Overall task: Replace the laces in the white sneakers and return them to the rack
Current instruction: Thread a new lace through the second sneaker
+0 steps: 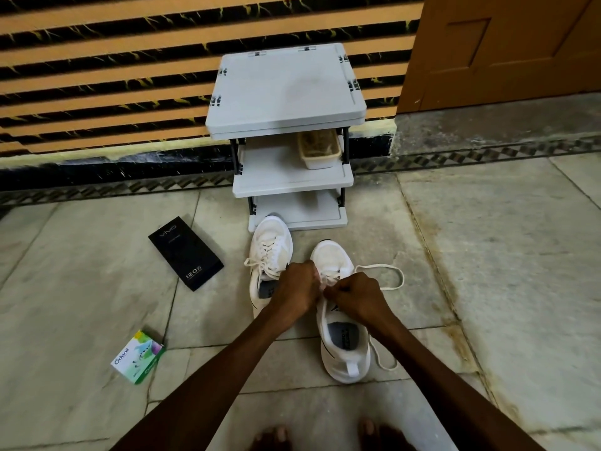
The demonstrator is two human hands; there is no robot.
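1. Your left hand (297, 288) and right hand (354, 296) meet over the lacing of the right sneaker (338, 320). They are close together, above the tongue.
2. Both hands are curled tight. Your right hand pinches the lace (402, 277) between thumb and fingers. Your left hand's fingers are folded round the lace at the eyelets, with the fingertips hidden under the knuckles.
3. The right sneaker stands upright on its sole on the floor (487, 255). Its long axis runs from you toward the rack (286, 92), with the heel tab nearest you and the toe pointing away and slightly left.
4. One free stretch of the lace loops out to the right of the toe. Another trails down beside the heel on the right.
5. The left sneaker (270, 252) stands just beside it, a little farther from you, and its toe reaches the rack's bottom shelf. It points the same way, toe to the rack, and it is laced with a bow on top.
6. The rack is grey with three tiers and stands against the striped wall. A pale tub (320, 148) sits on the right of its middle shelf.
7. A black box (186, 253) lies flat on the floor to the left of the sneakers. A small green-and-white box (138, 357) lies nearer you, well apart from them.
8. Your bare feet (270, 437) show at the bottom edge.
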